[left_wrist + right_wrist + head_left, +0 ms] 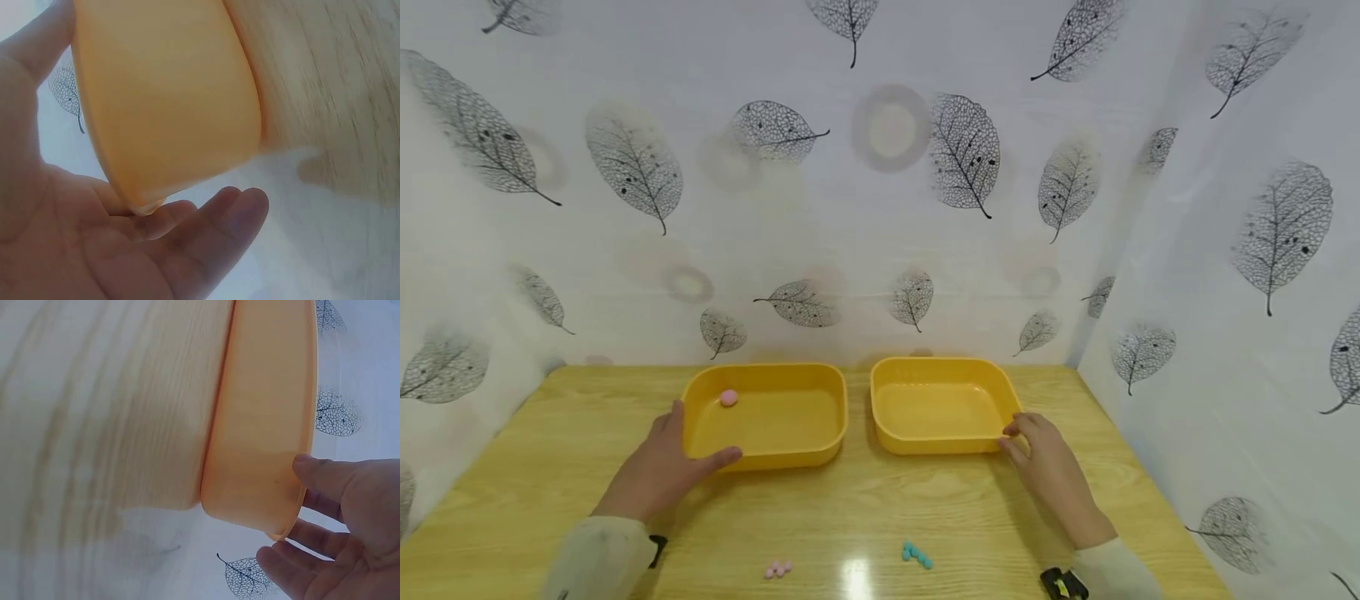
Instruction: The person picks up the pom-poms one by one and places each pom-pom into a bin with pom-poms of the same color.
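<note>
White sheeting (pixel 820 225) printed with dark leaves surrounds your wood-grain table (pixel 850 508). On it, the left tray (pixel 782 421) and right tray (pixel 936 408), both yellow, stand slightly apart. Your left hand (pixel 658 471) grips the left tray's near outer corner, thumb spread wide from the fingers; your right hand (pixel 1052 467) pinches the right tray's matching corner. Your sleeves (pixel 598 558) are cut off below. A pink ball (pixel 728 397) lies in the left tray; nearer you, pink pieces (pixel 778 569) and blue pieces (pixel 917 556) are too small to identify.

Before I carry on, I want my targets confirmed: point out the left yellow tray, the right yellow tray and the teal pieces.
Left yellow tray (pixel 778 418): head view, bare inner floor.
Right yellow tray (pixel 942 408): head view, bare inner floor.
Teal pieces (pixel 915 553): head view, middle of the cluster.
</note>
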### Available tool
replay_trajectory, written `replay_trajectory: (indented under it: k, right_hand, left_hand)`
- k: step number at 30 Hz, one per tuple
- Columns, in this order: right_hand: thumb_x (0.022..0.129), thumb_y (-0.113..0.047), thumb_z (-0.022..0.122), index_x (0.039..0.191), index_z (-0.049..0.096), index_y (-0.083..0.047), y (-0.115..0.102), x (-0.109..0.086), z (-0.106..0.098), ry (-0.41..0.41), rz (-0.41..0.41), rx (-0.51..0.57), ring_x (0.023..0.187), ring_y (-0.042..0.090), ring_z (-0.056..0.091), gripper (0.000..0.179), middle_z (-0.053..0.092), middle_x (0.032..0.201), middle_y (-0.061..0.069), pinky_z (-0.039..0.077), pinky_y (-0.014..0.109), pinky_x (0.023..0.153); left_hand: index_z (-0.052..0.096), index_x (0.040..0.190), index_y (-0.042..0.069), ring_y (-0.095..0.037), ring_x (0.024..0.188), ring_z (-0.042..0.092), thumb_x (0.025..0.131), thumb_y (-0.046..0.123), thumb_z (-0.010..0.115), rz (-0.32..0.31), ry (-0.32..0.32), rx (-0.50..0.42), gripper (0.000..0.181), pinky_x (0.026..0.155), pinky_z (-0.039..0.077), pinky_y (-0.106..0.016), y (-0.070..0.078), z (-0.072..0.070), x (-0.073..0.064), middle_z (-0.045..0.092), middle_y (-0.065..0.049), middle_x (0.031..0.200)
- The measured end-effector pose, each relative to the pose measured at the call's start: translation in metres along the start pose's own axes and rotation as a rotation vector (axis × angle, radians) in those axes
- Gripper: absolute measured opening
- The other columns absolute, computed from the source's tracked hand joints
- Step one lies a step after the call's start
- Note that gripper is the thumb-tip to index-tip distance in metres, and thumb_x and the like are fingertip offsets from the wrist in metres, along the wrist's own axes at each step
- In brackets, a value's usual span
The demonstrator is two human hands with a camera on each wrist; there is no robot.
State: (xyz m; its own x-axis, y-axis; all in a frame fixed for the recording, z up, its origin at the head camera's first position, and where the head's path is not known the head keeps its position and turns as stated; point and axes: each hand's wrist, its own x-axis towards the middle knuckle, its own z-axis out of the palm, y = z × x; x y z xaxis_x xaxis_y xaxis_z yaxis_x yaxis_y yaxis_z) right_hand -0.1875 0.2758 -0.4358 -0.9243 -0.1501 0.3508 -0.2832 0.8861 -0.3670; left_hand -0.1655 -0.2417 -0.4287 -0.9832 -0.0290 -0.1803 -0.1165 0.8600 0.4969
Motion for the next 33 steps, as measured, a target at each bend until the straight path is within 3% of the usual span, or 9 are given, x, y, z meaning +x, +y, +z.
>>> replay_trajectory:
  k: [8, 15, 19, 24, 28, 33]
  right_hand:
    - [0.097, -0.013, 0.074, 0.101, 0.073, -0.003, 0.002, 0.000, 0.000, 0.003, 0.031, 0.011, 0.127, 0.050, 0.054, 0.011, 0.062, 0.133, 0.027, 0.044, 0.063, 0.105]
    - [0.096, -0.008, 0.074, 0.101, 0.071, -0.002, 0.005, 0.001, 0.004, 0.031, -0.018, 0.009, 0.123, 0.048, 0.056, 0.008, 0.064, 0.129, 0.025, 0.046, 0.062, 0.102]
    - [0.095, -0.003, 0.073, 0.103, 0.069, -0.002, 0.006, 0.000, 0.004, 0.024, -0.035, 0.025, 0.124, 0.049, 0.054, 0.010, 0.062, 0.130, 0.026, 0.045, 0.063, 0.103]
    - [0.090, 0.003, 0.075, 0.114, 0.067, 0.001, 0.005, -0.002, 0.004, 0.039, -0.070, 0.030, 0.130, 0.052, 0.047, 0.025, 0.054, 0.140, 0.030, 0.042, 0.065, 0.105]
    - [0.089, 0.002, 0.077, 0.116, 0.066, 0.001, -0.006, -0.002, -0.001, 0.070, -0.103, 0.018, 0.130, 0.050, 0.046, 0.029, 0.053, 0.141, 0.028, 0.047, 0.063, 0.101]
    - [0.088, -0.002, 0.081, 0.113, 0.068, -0.001, -0.034, -0.006, -0.007, 0.050, -0.173, 0.001, 0.120, 0.042, 0.056, 0.028, 0.062, 0.125, 0.020, 0.053, 0.054, 0.096]
  left_hand:
    - [-0.014, 0.159, -0.007, -0.064, 0.133, 0.039, 0.086, 0.084, 0.055, 0.031, 0.022, -0.010, 0.136, 0.101, 0.041, -0.072, 0.000, 0.008, 0.004, 0.009, -0.042, 0.161]
    - [-0.018, 0.159, -0.006, -0.064, 0.139, 0.030, 0.090, 0.078, 0.057, 0.050, 0.038, -0.069, 0.132, 0.105, 0.036, -0.074, -0.003, 0.014, 0.005, -0.004, -0.039, 0.164]
    - [-0.022, 0.158, -0.003, -0.065, 0.141, 0.024, 0.089, 0.079, 0.057, 0.028, 0.015, -0.109, 0.133, 0.108, 0.031, -0.075, -0.004, 0.017, 0.005, -0.002, -0.042, 0.163]
    - [-0.027, 0.157, 0.001, -0.065, 0.141, 0.024, 0.088, 0.081, 0.056, 0.012, -0.005, -0.111, 0.134, 0.108, 0.031, -0.075, -0.004, 0.017, 0.006, 0.000, -0.043, 0.162]
    - [-0.030, 0.156, 0.002, -0.067, 0.140, 0.022, 0.092, 0.080, 0.049, 0.004, -0.030, -0.094, 0.128, 0.108, 0.030, -0.076, -0.005, 0.017, 0.008, -0.002, -0.046, 0.160]
    - [-0.031, 0.155, 0.000, -0.067, 0.140, 0.022, 0.094, 0.080, 0.046, 0.005, -0.025, -0.088, 0.127, 0.109, 0.029, -0.075, -0.002, 0.016, 0.010, -0.002, -0.047, 0.159]
